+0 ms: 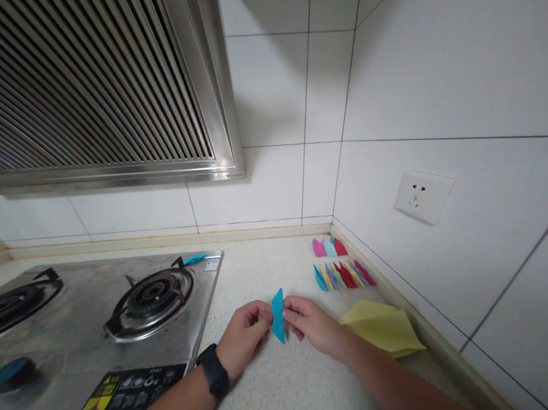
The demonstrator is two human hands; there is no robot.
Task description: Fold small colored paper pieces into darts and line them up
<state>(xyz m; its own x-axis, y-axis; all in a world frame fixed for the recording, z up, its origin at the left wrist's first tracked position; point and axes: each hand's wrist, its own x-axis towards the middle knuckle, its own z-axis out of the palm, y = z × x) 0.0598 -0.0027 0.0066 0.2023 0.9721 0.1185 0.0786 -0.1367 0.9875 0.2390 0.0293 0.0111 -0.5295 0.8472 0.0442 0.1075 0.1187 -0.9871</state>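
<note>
A small folded piece of blue paper (278, 315) with pointed ends stands upright between my hands, above the speckled countertop (293, 385). My left hand (248, 328), with a dark watch (214, 372) at the wrist, pinches its left edge. On the opposite edge, my right hand (313, 321) pinches it between thumb and fingers. Beyond my right hand lies a row of folded paper pieces (344, 275) in several colours. Behind that row are a few more folded pieces (329, 247) in pink, light blue and red. Yellow paper (382, 327) lies partly behind my right forearm.
A steel gas stove (86, 329) takes up the left side, with a blue folded paper (194, 259) on its back right corner. Over it hangs a range hood (215, 107). The tiled wall (480, 261) on the right holds a socket (424, 196).
</note>
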